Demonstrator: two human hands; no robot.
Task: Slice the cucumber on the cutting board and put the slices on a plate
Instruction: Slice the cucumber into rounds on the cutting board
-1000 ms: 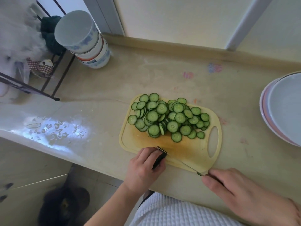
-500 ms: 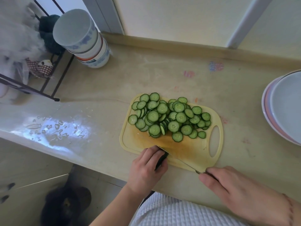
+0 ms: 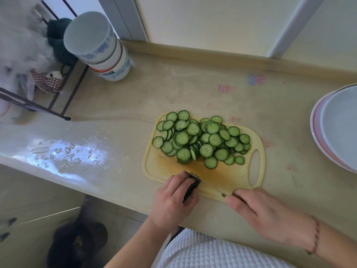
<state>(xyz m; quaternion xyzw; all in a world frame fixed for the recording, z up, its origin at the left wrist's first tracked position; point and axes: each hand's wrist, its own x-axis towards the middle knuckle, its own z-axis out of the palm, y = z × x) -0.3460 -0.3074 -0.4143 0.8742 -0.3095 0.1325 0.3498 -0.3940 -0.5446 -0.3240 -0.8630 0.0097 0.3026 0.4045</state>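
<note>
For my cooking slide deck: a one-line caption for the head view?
Cucumber slices heaped on yellow cutting board; left hand holds the last cucumber stub, right hand the knife.

Bare forearms, white waffle-weave garment, a thin bracelet on one wrist

Both arms are uncovered from the wrists up as far as the picture shows, with no sleeves in sight. The left hand (image 3: pixel 172 202) carries no ring, watch or band. The right hand (image 3: pixel 268 215) has a thin beaded bracelet (image 3: pixel 316 236) of small reddish-brown links around the wrist, sitting loosely just behind the hand. At the bottom edge, the torso is covered by a white garment (image 3: pixel 210 254) with a raised waffle-grid texture, with a dark strip showing along its left edge.
</note>
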